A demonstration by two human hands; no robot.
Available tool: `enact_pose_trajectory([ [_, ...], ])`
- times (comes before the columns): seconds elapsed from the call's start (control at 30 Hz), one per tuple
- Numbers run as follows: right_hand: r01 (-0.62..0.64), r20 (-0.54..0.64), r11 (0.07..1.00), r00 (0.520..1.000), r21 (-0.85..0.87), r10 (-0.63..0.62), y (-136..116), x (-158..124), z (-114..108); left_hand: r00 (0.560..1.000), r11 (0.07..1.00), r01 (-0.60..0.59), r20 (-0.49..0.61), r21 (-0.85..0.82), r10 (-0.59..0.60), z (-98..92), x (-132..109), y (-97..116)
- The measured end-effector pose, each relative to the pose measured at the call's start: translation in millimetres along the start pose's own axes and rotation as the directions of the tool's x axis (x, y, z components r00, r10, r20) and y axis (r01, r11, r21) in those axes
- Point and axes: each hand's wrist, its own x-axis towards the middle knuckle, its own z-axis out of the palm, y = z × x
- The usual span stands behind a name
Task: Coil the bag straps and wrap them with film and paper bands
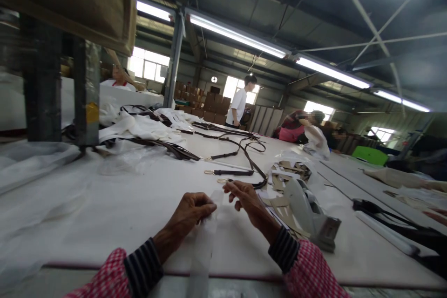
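Our clear plastic strip (203, 247) crosses the near edge of the table (111, 223), pinched in our left hand (190, 210); our right hand (247, 196) is half-curled, can't tell if it's holding anything. Shove the strip forward and that gold clip (222, 180) could snag it.

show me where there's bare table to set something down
The widest bare stretch of tabletop lies between the left hand and the clear plastic farther back. A smaller patch sits between the tape dispenser and the white tube. Crowded: dark straps farther back, beige strips beside the right hand.
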Motion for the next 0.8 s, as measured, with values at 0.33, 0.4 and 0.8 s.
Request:
enact_pose_trajectory([
  [0.33, -0.026, 0.020, 0.865, 0.999, -0.501, 0.042, 75, 81, -25, 0.997, 0.998, -0.055, -0.055, -0.006, 0.054, -12.7, 14, -2],
  [0.4, -0.006, 0.047, 0.857, 0.998, -0.515, 0.036, 72, 83, -25, 0.994, 0.998, -0.045, -0.099, -0.037, 0.041, -15.4, 13, 3],
  [0.8, 0.489, -0.027, 0.809, 0.850, -0.325, -0.525, -42, -51, -3, 0.985, 0.832, 0.171, 0.111, -0.527, -0.133, -11.3, -35, 6],
])
